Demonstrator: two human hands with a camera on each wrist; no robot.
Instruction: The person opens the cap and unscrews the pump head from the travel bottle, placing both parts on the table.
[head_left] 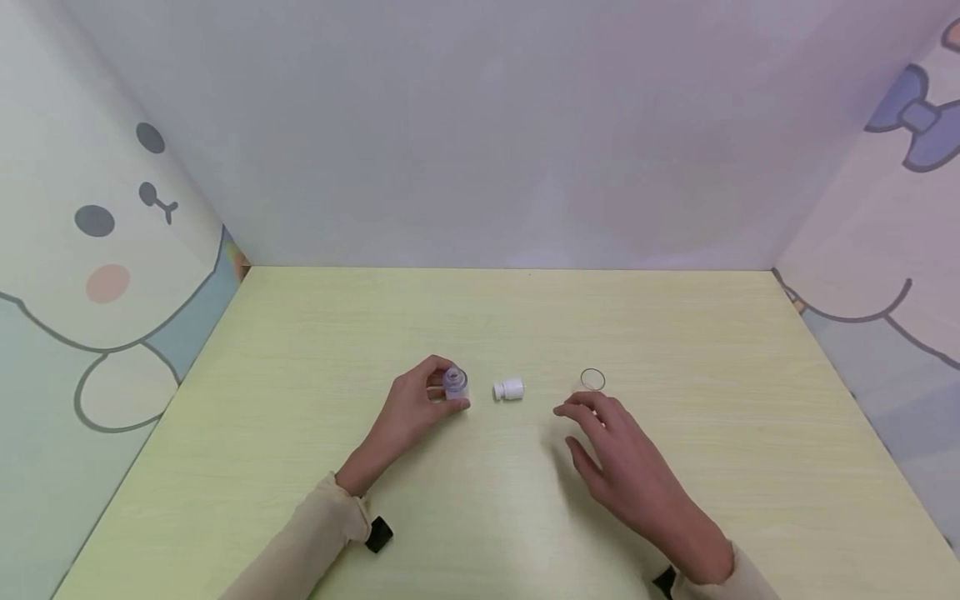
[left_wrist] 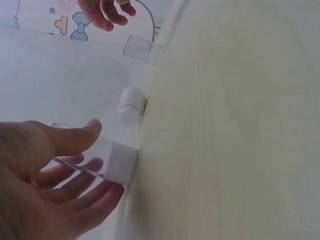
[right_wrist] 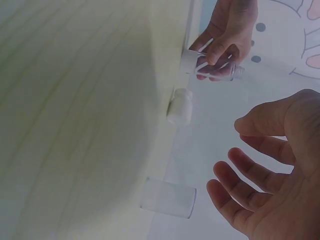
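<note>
My left hand (head_left: 412, 408) grips a small clear bottle (head_left: 455, 383) between thumb and fingers. The bottle stands upright on the tabletop with its neck uncovered, and its white lower end (left_wrist: 121, 162) shows in the left wrist view. Just right of it, a small white two-part cap piece (head_left: 510, 389) lies on its side. Farther right a clear open cylinder (right_wrist: 168, 198), like a transparent overcap, stands on the table. My right hand (head_left: 618, 450) hovers near this cylinder, fingers loosely bent and holding nothing.
The pale wood-grain table (head_left: 337, 317) meets a plain whitish wall (head_left: 510, 167) at the back. Side panels with cartoon prints (head_left: 105, 250) stand at left and right. A black strap piece (head_left: 379, 534) shows by the left sleeve.
</note>
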